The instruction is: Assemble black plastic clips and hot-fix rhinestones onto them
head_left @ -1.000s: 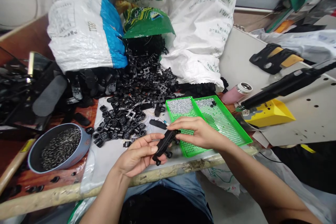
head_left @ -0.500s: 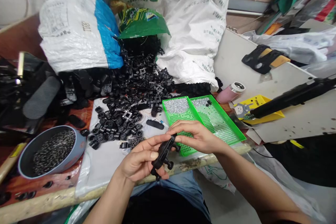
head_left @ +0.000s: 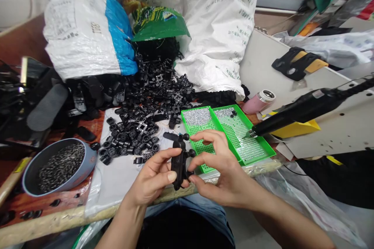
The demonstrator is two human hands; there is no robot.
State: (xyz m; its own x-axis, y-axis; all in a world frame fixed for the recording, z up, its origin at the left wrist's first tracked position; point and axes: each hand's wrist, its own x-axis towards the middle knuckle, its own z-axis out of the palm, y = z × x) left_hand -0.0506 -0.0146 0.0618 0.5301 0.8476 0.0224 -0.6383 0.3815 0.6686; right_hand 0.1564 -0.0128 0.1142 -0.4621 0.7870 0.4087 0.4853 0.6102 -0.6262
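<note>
Left hand [head_left: 153,177] is curled around the lower part of a black plastic holder [head_left: 179,165], gripping it upright above the white sheet, with the thumb across its front. Right hand [head_left: 217,175] is half open, its fingers and thumb spread around the holder's right side, close by its small round knobs; whether it has a firm hold, I cannot tell.

At far left, black parts and a grey mesh pad lie heaped beside a grey bowl [head_left: 87,161] full of dark metal pieces, on a reddish surface [head_left: 17,198] edged by a pale wooden rail [head_left: 43,221]. On the white sheet [head_left: 99,194], black wheeled pieces lie clustered, running back into a large black pile [head_left: 157,89] that spills from a green bag [head_left: 159,25] between white sacks [head_left: 84,35].

Right of the holder sits a green perforated tray [head_left: 230,151] with two compartments, silver bits at the back of both. An electric screwdriver [head_left: 300,111] hangs over it, its tip above the right compartment. Behind stand a pink flask [head_left: 258,103] and a yellow folded card [head_left: 298,128], on a pale board [head_left: 330,132].
</note>
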